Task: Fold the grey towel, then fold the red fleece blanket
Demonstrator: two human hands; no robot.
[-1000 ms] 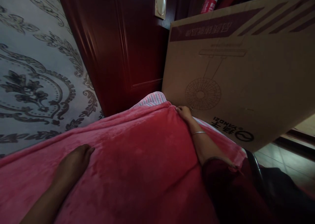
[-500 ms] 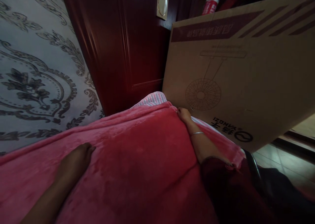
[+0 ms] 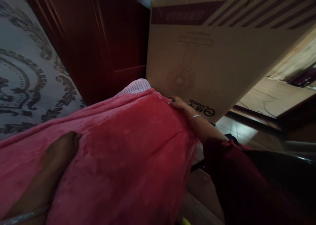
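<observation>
A plush pink-red blanket (image 3: 128,146) lies spread over a raised surface in front of me. My left hand (image 3: 64,147) rests on it at the left, fingers curled closed into the pile; their tips are hidden. At the blanket's right edge, near its far corner, is my right hand (image 3: 178,103), its fingers bent over the edge. A striped cloth (image 3: 138,85) shows from under the far corner.
A large cardboard box (image 3: 222,60) with a printed fan picture stands just beyond my right hand. Behind the blanket are a dark red wooden panel (image 3: 98,47) and patterned wallpaper (image 3: 22,70). Floor tiles (image 3: 232,127) show at the right.
The view has shifted right, so the blanket, box and both hands appear further left. My right hand has moved along the blanket's right edge toward me, and its fingers look looser.
</observation>
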